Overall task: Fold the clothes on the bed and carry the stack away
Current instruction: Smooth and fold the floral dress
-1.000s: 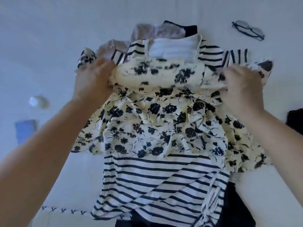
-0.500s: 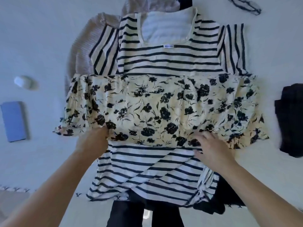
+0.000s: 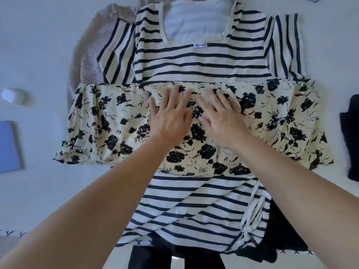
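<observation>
I see two bare arms. No sleeves show on them up to the picture's edge. The left hand (image 3: 168,118) and the right hand (image 3: 223,117) are bare too. I see no rings, watch or gloves.

**Readable text: none**

Only one text carrier in view: a small white label (image 3: 200,45) sewn just below the neckline of the striped top (image 3: 194,63). It carries a short line of dark print, too small and blurred to read. No letters, brand or size can be made out. No numbers or signs show on the floral garment (image 3: 272,117), the blue item (image 3: 7,146) at the left edge, or the bed (image 3: 38,45).
</observation>
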